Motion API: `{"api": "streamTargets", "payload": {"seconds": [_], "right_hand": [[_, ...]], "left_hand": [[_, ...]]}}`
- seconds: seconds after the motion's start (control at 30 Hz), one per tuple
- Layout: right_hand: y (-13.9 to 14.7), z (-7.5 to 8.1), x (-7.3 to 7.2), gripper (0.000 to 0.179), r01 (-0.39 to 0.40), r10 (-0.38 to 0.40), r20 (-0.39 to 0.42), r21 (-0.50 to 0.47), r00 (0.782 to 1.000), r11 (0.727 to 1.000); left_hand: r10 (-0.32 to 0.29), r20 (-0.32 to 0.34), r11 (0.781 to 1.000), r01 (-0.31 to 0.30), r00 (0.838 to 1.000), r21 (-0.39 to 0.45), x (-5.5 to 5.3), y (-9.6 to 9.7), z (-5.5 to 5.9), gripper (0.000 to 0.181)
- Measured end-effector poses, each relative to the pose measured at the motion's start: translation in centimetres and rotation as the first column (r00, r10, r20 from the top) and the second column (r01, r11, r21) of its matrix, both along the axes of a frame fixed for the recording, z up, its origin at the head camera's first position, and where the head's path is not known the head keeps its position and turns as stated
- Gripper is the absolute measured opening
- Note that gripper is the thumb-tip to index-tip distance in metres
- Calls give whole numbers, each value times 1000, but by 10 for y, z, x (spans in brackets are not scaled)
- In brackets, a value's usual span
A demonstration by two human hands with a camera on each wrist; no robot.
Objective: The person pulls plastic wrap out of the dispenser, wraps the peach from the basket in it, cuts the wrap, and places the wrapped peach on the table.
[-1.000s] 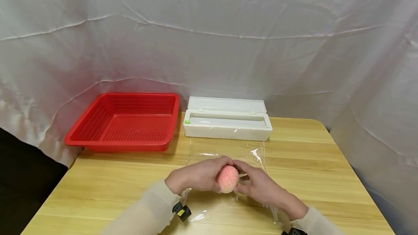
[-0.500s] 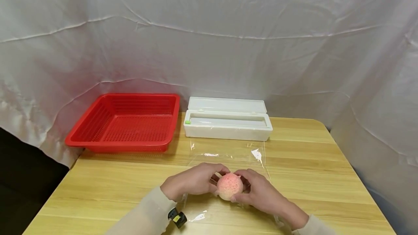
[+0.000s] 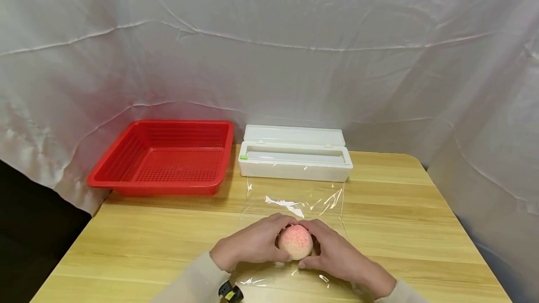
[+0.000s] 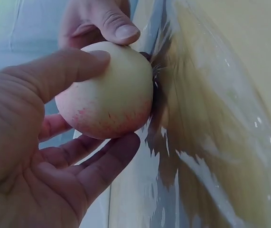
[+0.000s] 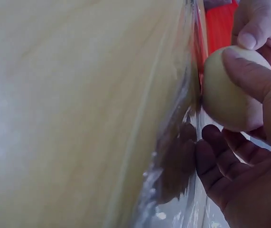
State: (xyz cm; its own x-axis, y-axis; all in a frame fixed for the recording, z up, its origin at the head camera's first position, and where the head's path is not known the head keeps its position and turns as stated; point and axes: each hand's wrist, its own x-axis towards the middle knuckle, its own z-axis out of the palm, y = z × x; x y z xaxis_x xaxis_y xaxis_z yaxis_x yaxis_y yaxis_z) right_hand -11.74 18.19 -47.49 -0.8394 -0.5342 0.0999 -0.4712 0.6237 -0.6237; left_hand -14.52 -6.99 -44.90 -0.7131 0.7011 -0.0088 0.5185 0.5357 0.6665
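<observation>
Peach (image 3: 296, 242) sits low between both hands, over the clear film (image 3: 309, 202) on the desk (image 3: 391, 209); L hand (image 3: 258, 242) and R hand (image 3: 337, 254) both have fingers curled round it, thumbs nearest the wearer. Prob. best: light, even pressure from both sides so the skin doesn't bruise, peach centred w/ spare film all round, and no sideways drag, as film still runs up to the white dispenser box (image 3: 294, 170) and could pucker. Hard to see: peach's underside, so can't tell if its full wt is down; film's near edge, lost in glare; forearms, cut off at bottom.
</observation>
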Motion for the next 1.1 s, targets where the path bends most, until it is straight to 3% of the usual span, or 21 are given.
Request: {"api": "streamTargets", "payload": {"seconds": [0.2, 0.43, 0.7, 0.97, 1.1], "right_hand": [[3, 3, 5, 83, -12, 12, 21, 2, 1000, 1000], [3, 2, 9, 71, -69, 70, 16, -48, 997, 996], [2, -2, 11, 70, -62, 63, 17, -40, 998, 997], [-1, -3, 12, 78, -44, 44, 49, 17, 998, 999], [-2, -3, 12, 78, -44, 44, 28, 34, 999, 998]], "left_hand": [[-25, 19, 1000, 25, 1000, -1, 3, -5, 4, 62], [-33, 42, 999, 33, 999, 1, 12, -9, 2, 63], [-34, 32, 999, 33, 999, 28, 15, -8, -4, 64], [-37, -1, 999, 37, 999, 13, 19, -9, -3, 67], [-33, 7, 999, 33, 999, 18, 19, -9, -3, 65]]}}
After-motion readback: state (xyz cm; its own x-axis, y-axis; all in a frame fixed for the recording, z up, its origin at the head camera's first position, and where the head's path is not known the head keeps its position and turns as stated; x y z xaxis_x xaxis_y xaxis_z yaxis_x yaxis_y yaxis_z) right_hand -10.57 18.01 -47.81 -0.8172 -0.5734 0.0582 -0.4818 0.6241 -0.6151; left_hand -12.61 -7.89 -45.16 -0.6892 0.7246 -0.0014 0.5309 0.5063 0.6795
